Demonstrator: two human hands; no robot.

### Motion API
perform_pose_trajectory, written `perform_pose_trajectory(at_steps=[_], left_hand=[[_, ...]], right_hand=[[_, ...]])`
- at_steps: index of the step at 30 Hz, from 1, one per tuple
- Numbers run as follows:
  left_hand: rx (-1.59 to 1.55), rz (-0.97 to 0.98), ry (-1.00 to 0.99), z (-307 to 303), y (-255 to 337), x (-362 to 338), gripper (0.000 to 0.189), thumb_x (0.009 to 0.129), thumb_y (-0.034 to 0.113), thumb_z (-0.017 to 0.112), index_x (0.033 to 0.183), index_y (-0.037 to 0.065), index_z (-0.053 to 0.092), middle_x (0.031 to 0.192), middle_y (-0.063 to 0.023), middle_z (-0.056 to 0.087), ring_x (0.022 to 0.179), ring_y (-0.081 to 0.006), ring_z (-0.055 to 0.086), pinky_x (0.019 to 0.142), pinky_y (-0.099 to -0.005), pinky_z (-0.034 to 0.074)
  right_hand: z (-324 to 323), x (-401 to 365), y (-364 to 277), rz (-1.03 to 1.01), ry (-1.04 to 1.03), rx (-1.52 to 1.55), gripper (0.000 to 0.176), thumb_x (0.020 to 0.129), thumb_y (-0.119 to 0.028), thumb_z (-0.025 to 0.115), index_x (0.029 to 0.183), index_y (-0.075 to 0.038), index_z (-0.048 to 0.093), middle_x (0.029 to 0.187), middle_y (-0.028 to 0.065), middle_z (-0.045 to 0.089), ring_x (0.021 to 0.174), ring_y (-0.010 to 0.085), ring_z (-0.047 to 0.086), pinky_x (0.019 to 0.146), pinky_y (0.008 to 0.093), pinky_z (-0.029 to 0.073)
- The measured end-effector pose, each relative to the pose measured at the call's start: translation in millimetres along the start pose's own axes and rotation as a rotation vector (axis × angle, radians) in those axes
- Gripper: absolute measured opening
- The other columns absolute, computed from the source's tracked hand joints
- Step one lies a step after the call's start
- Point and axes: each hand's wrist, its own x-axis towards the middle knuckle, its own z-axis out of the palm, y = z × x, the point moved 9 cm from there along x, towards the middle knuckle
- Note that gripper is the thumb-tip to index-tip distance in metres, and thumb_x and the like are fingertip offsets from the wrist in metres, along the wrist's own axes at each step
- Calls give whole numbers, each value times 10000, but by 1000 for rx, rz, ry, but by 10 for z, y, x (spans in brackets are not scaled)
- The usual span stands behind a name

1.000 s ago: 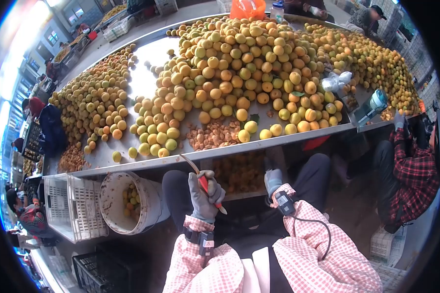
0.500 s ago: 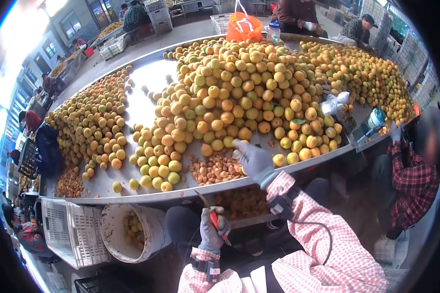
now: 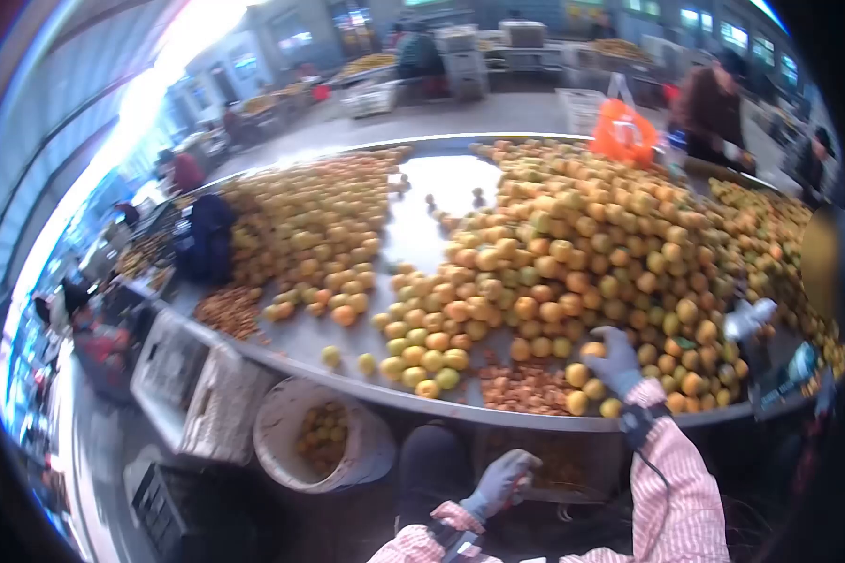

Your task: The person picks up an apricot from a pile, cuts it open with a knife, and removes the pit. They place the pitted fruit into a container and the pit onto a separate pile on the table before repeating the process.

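Observation:
My right hand (image 3: 616,364), in a grey glove, is at the near side of the big apricot heap (image 3: 573,253). Its fingers are curled around an apricot (image 3: 592,350). Below the table's front edge, my gloved left hand (image 3: 499,484) is closed on a red-handled knife (image 3: 522,482); only a bit of red shows and the blade is too blurred to make out. To the left of my right hand lies a pile of brown pits (image 3: 524,387), with several yellow apricots beside it.
The metal table (image 3: 314,349) carries another apricot heap (image 3: 310,225) on the left. A white bucket (image 3: 366,441) with fruit and white crates (image 3: 218,399) stand below its edge. An orange bag (image 3: 622,134) sits at the back. A person (image 3: 709,108) is beyond the table.
The view has swung left, so the table appears farther right. My right hand has moved from beside the pit pile to an apricot at the heap's edge. My left hand has turned, hiding most of the knife.

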Motion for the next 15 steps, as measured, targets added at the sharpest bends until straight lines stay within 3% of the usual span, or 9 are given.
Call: perform_pose_trajectory(at_steps=[1, 3, 5, 7, 9, 10, 11, 13, 15], left_hand=[[5, -6, 11, -8, -53, -7, 318, 995, 390, 485, 1050, 89, 572, 585, 45, 439, 438, -47, 393, 393, -204, 341], [79, 62, 58, -1, 58, -53, 292, 1009, 364, 465, 1042, 95, 574, 578, 56, 428, 429, -36, 378, 384, -196, 324], [47, 116, 67, -64, 100, -58, 279, 998, 362, 493, 1034, 98, 576, 607, 47, 454, 466, -28, 402, 415, -191, 337], [54, 198, 71, -111, 129, 1, 246, 978, 348, 539, 1028, 110, 578, 657, 32, 498, 521, -16, 428, 462, -171, 348], [193, 218, 92, -65, 169, -66, 263, 943, 346, 599, 1033, 101, 576, 712, 10, 539, 583, -52, 483, 514, -224, 400], [716, 606, 275, -8, 439, -206, 315, 906, 375, 636, 1002, 85, 564, 718, -50, 575, 597, -182, 563, 562, -328, 452], [970, 514, 252, 188, 578, -386, 376, 880, 416, 643, 959, 68, 525, 746, -132, 604, 677, -340, 614, 631, -421, 471], [1368, 449, 251, 372, 499, -480, 392, 874, 430, 633, 943, 75, 483, 771, -179, 607, 732, -403, 603, 639, -444, 471], [1401, 433, 283, 381, 443, -585, 405, 868, 431, 636, 969, 79, 463, 765, -174, 612, 730, -411, 599, 636, -464, 465]], right_hand=[[30, -58, 90, -124, 192, 136, 337, 812, -312, 634, 1032, -62, 584, 1022, 115, 608, 896, 297, 616, 793, 375, 515], [37, -387, -193, 283, -117, 1292, 283, 899, -312, 526, 1017, -67, 604, 935, 86, 626, 793, 204, 622, 653, 293, 526], [78, -934, -525, 636, -234, 1691, 324, 956, -335, 437, 1090, -80, 587, 863, 81, 629, 723, 149, 615, 563, 232, 508], [64, -1364, -759, 344, -468, 1333, 408, 921, -385, 564, 1170, -62, 556, 1047, 103, 628, 771, 191, 642, 578, 281, 527], [232, -1835, -887, 492, -560, 1443, 505, 906, -397, 595, 1263, -56, 487, 1079, 105, 610, 788, 206, 651, 592, 282, 536], [375, -2013, -826, 476, -566, 1430, 583, 878, -384, 649, 1315, -57, 443, 1116, 103, 594, 823, 217, 656, 652, 301, 554], [405, -2118, -975, 438, -569, 1450, 544, 879, -276, 669, 1321, -55, 441, 1112, 90, 599, 835, 193, 650, 734, 307, 551], [450, -2238, -1073, 398, -430, 1358, 485, 887, -177, 661, 1309, -49, 459, 1104, 86, 607, 834, 160, 636, 793, 296, 533], [552, -2372, -892, 430, -376, 1319, 328, 906, -124, 628, 1210, -33, 544, 1038, 71, 634, 833, 129, 619, 792, 270, 515]])
